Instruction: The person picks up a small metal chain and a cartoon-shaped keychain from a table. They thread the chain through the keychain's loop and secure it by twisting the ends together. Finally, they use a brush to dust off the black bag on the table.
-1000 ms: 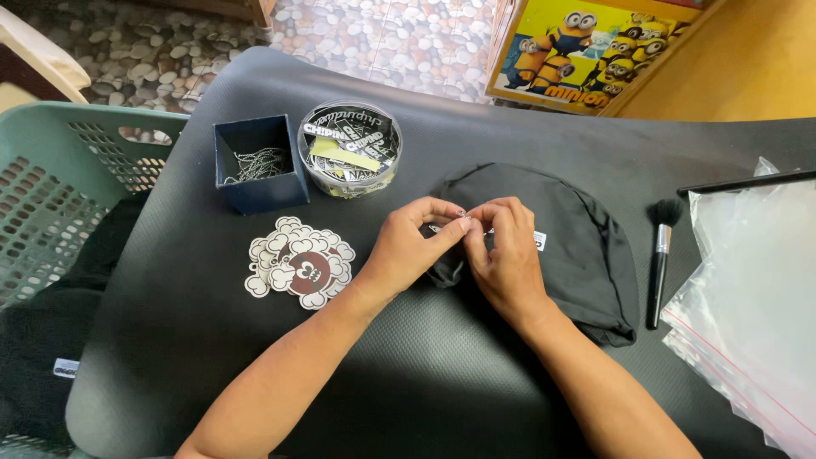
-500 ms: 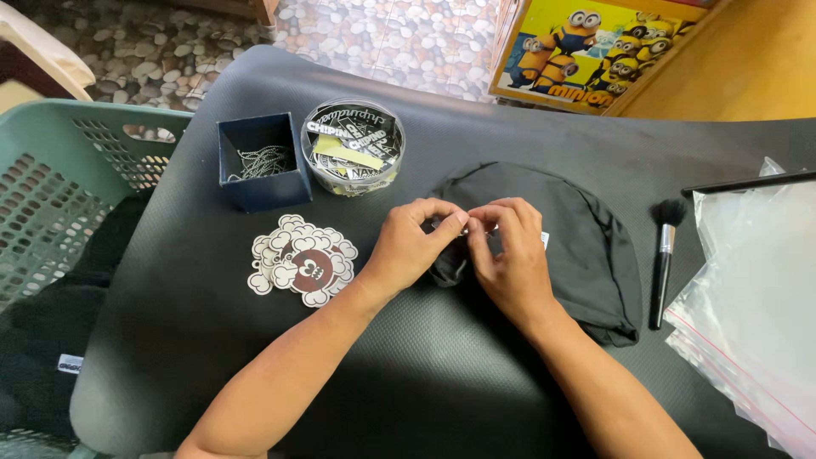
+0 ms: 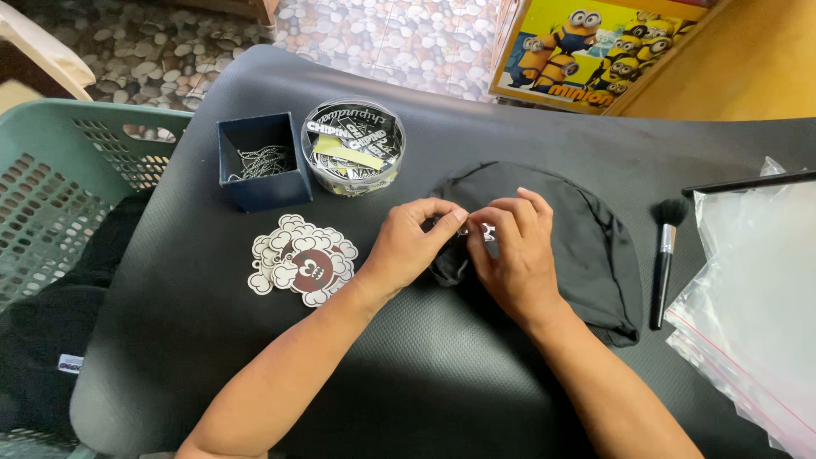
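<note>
Near the middle of the counter [image 3: 212, 357], the left hand [image 3: 408, 246] and right hand [image 3: 510, 255] are pinching together on a small tag at the near-left edge of the black cap [image 3: 578, 229]. Keeping both pinches tight and the fabric flat looks wise. Farther left are lying stickers [image 3: 302, 259], a blue box [image 3: 259, 161] and a round tub [image 3: 353, 146].
</note>
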